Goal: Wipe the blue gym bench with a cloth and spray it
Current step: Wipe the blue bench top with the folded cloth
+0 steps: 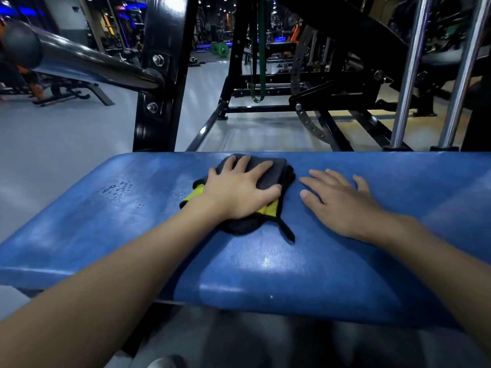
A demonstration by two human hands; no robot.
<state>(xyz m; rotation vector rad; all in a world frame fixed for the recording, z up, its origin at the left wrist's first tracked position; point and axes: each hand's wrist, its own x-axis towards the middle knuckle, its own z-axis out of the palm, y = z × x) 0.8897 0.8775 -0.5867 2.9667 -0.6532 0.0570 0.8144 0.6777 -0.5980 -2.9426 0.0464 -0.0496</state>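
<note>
The bench (279,261) pad looks like glossy, finely grained vinyl; the cloth (268,172) is soft, matt fabric.

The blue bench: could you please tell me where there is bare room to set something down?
The bench is bare along its near edge between the forearms, at its right end beyond the right hand, and at its left end, apart from droplets. The far middle is crowded: the left hand presses the cloth beside the right hand.
</note>
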